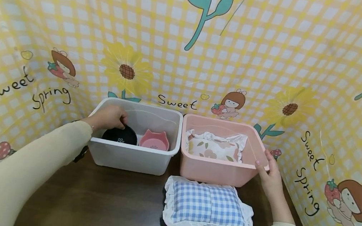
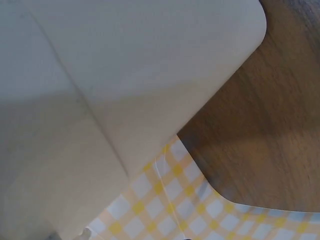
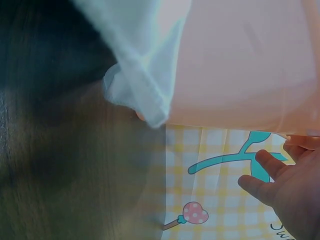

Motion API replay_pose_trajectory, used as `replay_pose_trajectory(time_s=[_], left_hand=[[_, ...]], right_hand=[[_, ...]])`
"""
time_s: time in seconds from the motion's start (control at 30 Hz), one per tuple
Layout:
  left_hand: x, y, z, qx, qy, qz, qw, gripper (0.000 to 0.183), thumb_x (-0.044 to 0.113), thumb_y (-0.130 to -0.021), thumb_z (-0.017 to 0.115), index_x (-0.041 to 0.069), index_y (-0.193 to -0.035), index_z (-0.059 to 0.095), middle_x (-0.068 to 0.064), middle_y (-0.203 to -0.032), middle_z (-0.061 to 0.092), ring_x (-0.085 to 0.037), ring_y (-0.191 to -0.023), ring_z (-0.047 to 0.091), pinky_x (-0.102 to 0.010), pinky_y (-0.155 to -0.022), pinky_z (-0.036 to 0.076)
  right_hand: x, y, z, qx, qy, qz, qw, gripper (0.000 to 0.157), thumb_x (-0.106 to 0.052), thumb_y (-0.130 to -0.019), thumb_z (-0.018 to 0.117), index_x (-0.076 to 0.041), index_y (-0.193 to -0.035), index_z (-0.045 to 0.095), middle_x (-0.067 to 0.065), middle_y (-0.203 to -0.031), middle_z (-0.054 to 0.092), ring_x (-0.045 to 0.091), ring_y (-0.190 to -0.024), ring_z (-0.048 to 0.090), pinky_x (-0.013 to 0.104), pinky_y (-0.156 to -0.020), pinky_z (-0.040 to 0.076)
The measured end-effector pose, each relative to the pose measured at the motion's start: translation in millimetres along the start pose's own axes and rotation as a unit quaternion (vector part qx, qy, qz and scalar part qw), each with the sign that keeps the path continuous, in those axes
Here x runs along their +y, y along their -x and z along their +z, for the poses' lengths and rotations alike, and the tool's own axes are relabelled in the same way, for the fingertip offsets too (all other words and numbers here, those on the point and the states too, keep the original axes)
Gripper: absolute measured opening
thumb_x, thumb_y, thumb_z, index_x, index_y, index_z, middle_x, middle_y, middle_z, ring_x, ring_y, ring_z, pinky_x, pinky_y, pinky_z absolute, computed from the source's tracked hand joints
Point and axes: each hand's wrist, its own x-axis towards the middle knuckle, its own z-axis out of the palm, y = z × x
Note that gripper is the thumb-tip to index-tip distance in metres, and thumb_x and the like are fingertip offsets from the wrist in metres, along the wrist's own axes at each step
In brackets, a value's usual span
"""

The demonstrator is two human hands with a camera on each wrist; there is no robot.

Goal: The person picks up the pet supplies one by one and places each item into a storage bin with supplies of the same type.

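The lower parts of the black bowl [image 1: 121,135] and the pink bowl [image 1: 154,141] are hidden by the near wall of the white box [image 1: 128,159], and the near edge of the flowered pillow [image 1: 214,150] by the pink box [image 1: 214,172]. Most fingers [image 1: 124,116] of the left hand [image 1: 111,117] are masked by the hand itself. The left sleeve [image 1: 34,168] and the desk [image 1: 105,199] are cut off. In the right wrist view, the right hand [image 3: 296,200] is cropped, and the frill [image 3: 145,60] of the checked pillow [image 1: 208,204] is blurred.

head: forward-down | 2 wrists: close | shared head/right: pink bin [image 1: 212,172]
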Motion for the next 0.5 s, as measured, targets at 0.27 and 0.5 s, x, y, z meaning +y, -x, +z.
replay_pose_trajectory(time_s=[0.27,0.5], left_hand=[[1.0,-9.2,-11.3,0.059,0.027,-0.023,0.9976,0.011,0.013,-0.083,0.074,0.016,-0.075,0.068,0.003,-0.073,0.066,-0.015,-0.069,0.057,-0.032,-0.065,0.047],[-2.2,-8.5,-16.8,0.047,0.061,-0.033,0.9965,0.011,0.018,-0.081,0.078,0.015,-0.085,0.069,0.001,-0.083,0.070,-0.015,-0.081,0.063,-0.036,-0.074,0.052]], right_hand=[[0,1,0.9,0.005,-0.006,0.003,1.000,0.068,-0.033,-0.097,0.055,-0.014,-0.153,0.022,0.016,-0.157,0.024,0.039,-0.141,0.028,0.059,-0.109,0.027],[-1,1,1.5,0.000,-0.006,0.009,1.000,0.068,-0.032,-0.098,0.055,-0.015,-0.154,0.021,0.016,-0.157,0.024,0.040,-0.140,0.030,0.059,-0.109,0.028]])
